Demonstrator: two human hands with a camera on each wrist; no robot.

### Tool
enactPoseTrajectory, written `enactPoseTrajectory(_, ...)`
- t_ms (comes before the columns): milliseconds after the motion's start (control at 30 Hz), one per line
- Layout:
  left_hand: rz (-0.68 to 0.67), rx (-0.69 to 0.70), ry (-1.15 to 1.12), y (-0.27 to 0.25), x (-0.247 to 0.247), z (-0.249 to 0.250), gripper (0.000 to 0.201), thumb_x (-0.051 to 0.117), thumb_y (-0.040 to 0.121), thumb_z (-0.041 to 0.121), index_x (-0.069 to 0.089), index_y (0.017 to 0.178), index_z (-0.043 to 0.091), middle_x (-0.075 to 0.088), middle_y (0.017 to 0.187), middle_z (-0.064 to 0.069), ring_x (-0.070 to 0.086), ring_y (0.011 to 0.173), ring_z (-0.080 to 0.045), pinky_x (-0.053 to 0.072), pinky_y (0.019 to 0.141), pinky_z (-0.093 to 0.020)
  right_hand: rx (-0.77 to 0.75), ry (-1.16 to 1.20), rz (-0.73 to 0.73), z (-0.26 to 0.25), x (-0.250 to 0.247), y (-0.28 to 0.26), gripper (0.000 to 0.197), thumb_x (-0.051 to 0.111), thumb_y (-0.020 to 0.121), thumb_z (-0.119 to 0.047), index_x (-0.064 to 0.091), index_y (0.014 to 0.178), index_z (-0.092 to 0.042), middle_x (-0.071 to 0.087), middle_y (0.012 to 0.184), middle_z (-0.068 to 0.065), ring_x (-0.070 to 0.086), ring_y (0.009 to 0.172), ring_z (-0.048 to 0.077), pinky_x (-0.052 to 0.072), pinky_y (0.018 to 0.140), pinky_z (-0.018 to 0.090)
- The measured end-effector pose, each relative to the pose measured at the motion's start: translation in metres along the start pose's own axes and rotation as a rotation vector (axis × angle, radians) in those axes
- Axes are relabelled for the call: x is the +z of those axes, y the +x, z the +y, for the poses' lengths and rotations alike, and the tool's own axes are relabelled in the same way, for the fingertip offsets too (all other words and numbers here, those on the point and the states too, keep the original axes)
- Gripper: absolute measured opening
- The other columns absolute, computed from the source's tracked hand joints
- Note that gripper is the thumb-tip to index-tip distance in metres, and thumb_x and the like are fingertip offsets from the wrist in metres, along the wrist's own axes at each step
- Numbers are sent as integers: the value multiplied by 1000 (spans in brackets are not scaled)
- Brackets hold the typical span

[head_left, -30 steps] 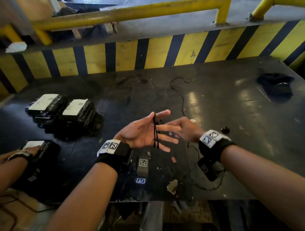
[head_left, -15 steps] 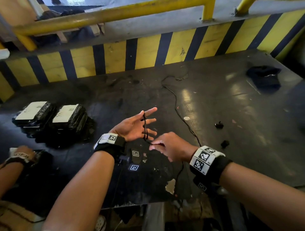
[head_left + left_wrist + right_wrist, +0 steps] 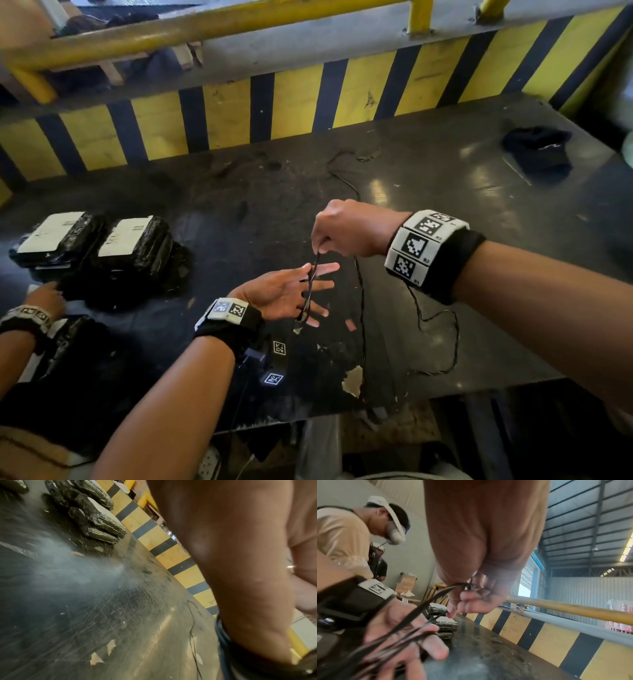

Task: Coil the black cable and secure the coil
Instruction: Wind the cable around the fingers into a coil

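- Right hand (image 3: 346,230) is pinching the black cable (image 3: 310,286) between thumb and fingertips (image 3: 453,613); the other fingers are curling in toward the palm.
- The pinch is sitting just above the left hand (image 3: 281,294), and the strands are running taut from it down to the left fingers.
- Left hand is lying palm up with fingers (image 3: 320,284) straight and spread; several cable turns are looping around them, across the fingers, not the palm.
- Right wrist view is showing the same thing: strands are fanning from the right-hand pinch down over the left fingers (image 3: 429,642).
- Left wrist view is mostly showing the back of the hand; can't tell finger state from it.
- Loose remainder of the cable is hanging off the coil, trailing over the dark table (image 3: 445,192) toward its far side, with a slack loop lying under the right forearm near the front edge.
- Both wrists are wearing black bands with white marker tags (image 3: 423,245).
- Two stacks of black wrapped packs (image 3: 133,246) with white labels are sitting at the table's left, well apart from the hands.
- Another person's hand (image 3: 46,298) is touching the packs at far left.
- A black cloth item (image 3: 537,152) is lying at the far right of the table.
- Yellow-black striped barrier (image 3: 298,102) is running along the table's back edge, with a yellow rail (image 3: 205,31) above it.
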State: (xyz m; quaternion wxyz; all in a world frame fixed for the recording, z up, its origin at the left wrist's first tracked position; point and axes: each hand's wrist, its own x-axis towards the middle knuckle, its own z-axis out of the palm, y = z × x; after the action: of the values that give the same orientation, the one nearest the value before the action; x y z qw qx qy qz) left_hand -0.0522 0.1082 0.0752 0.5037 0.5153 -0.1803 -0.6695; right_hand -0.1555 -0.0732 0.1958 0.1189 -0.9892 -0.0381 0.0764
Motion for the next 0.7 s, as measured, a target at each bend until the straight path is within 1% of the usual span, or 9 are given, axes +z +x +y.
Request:
enactPoseTrajectory(100, -85, -6, 16, 0, 6, -6, 55, 47, 98, 51, 47, 151, 36, 34, 164, -6, 42, 136, -52, 35, 111, -67, -27, -24, 6, 7, -6, 14, 24, 61, 89, -17, 79, 97, -29, 74, 104, -2, 70, 90, 27, 59, 79, 42)
enactPoseTrajectory(200, -157, 48, -31, -4, 12, -7, 55, 49, 98, 51, 47, 151, 35, 38, 163, -7, 36, 140, -56, 33, 112, -69, -44, -40, 58, 16, -11, 26, 19, 65, 89, -21, 79, 99, -30, 73, 105, -3, 69, 96, 26, 58, 83, 42)
enactPoseTrajectory(233, -173, 79, -56, -6, 14, -5, 55, 48, 98, 50, 47, 151, 35, 39, 162, -9, 33, 141, -58, 31, 112, -71, -62, -35, 72, 19, -11, 29, 19, 65, 91, -23, 79, 101, -30, 72, 106, -4, 69, 99, 24, 56, 85, 39)
enactPoseTrajectory(300, -181, 130, -93, -11, 17, 0, 53, 42, 100, 48, 48, 150, 33, 37, 163, -12, 24, 144, -62, 24, 113, -73, -98, -31, 90, 25, -9, 34, 19, 65, 94, -25, 78, 107, -30, 71, 107, -5, 67, 101, 21, 50, 83, 30)
enactPoseTrajectory(367, -191, 167, -125, -16, 17, 5, 51, 38, 101, 48, 50, 148, 33, 34, 164, -16, 20, 144, -64, 21, 113, -75, -131, -22, 131, 32, -5, 36, 20, 63, 97, -27, 77, 111, -30, 71, 106, -5, 67, 97, 18, 47, 79, 27)
enactPoseTrajectory(500, -262, 211, -137, -22, 20, 12, 49, 42, 101, 47, 52, 146, 32, 30, 165, -19, 17, 143, -66, 27, 111, -73, -133, 33, 199, 47, 14, 35, 23, 63, 97, -28, 76, 116, -31, 70, 100, -2, 63, 85, 11, 45, 72, 26)
enactPoseTrajectory(600, -287, 224, -114, -23, 28, 22, 49, 38, 102, 46, 51, 147, 31, 28, 164, -22, 18, 142, -67, 20, 111, -77, -125, 119, 260, 49, 36, 29, 25, 65, 95, -15, 77, 116, -22, 74, 96, 3, 66, 79, 12, 48, 73, 25)
enactPoseTrajectory(667, -299, 249, -103, -23, 32, 32, 51, 37, 102, 46, 49, 148, 30, 31, 163, -24, 20, 141, -67, 20, 111, -78, -95, 226, 312, 48, 53, 21, 23, 65, 93, -6, 77, 112, -12, 73, 88, -2, 63, 73, 5, 45, 71, 23)
enactPoseTrajectory(700, -307, 265, -88, -23, 34, 37, 51, 36, 102, 45, 49, 149, 30, 32, 162, -24, 22, 141, -67, 24, 109, -76, -58, 321, 319, 48, 63, 14, 21, 66, 92, -4, 77, 108, -12, 71, 85, -9, 63, 72, -1, 46, 69, 20)
